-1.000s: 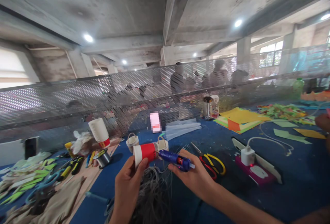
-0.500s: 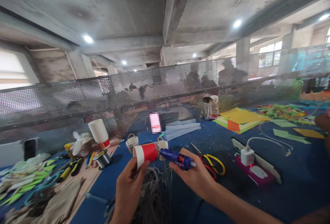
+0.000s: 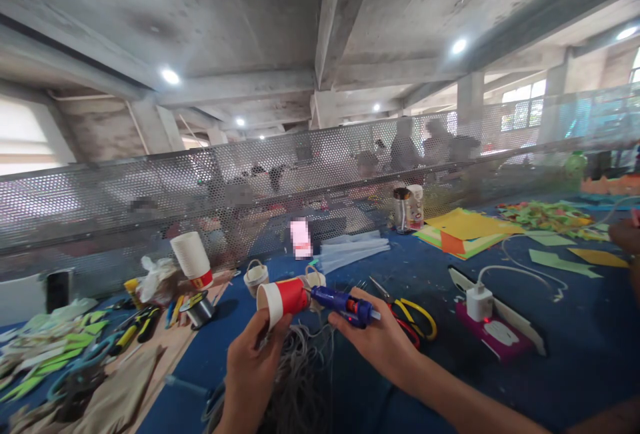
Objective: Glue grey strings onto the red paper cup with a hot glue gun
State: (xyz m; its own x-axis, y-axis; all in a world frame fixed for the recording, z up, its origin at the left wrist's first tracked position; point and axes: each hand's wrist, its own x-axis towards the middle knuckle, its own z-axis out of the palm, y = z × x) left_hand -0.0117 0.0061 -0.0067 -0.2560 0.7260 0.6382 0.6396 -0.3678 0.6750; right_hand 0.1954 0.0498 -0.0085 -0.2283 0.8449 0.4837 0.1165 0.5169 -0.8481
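My left hand [image 3: 253, 371] grips a red and white paper cup [image 3: 281, 299], held on its side with the white rim toward me. My right hand [image 3: 380, 341] is closed round a blue glue gun [image 3: 344, 305] whose nozzle touches the cup's base end. A loose bundle of grey cord [image 3: 300, 381] lies on the blue table cover [image 3: 430, 354] just below both hands. Two small paper baskets [image 3: 256, 275] with handles stand right behind the cup.
Red and yellow-handled scissors [image 3: 413, 317] lie right of the glue gun. A white charger on a power strip [image 3: 483, 304] sits further right. A stack of paper cups [image 3: 191, 257], wire spool [image 3: 200, 307], pliers [image 3: 135, 326] and green paper scraps lie left. Coloured paper [image 3: 465, 227] and a perforated metal screen [image 3: 150, 201] are behind, with people beyond.
The cup and glue gun have shifted slightly, staying pressed together. People behind the screen have moved to the right.
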